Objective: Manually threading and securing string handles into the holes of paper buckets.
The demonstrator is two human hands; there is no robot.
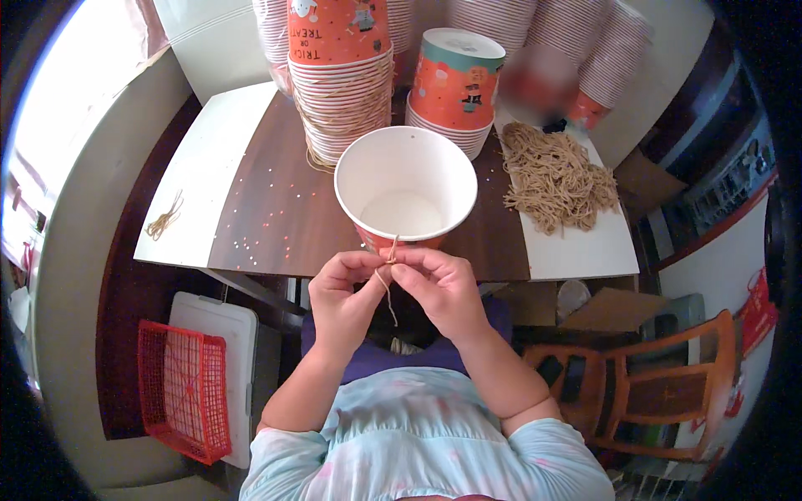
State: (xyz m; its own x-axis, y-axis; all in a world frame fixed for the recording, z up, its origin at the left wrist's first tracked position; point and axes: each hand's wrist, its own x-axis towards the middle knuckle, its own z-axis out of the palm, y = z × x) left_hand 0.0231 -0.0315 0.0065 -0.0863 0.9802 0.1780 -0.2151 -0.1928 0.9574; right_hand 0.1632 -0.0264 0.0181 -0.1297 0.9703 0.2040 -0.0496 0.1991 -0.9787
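A white-lined orange paper bucket (407, 159) stands upright at the table's near edge, its mouth facing up and nothing visible inside. Just in front of its near side, my left hand (344, 292) and my right hand (444, 290) meet, thumbs and fingertips pinched together on a thin tan cord (387, 290). One end of the cord sticks up by the bucket's rim; another dangles below my fingers. Whether the cord passes through the bucket's wall is hidden by my fingers.
Behind the bucket stand a tall stack of orange buckets (341, 104) and a shorter one (455, 92). A heap of tan cords (558, 177) lies at right, a few strands (164, 215) at left. A red basket (184, 388) and wooden chair (660, 392) flank me.
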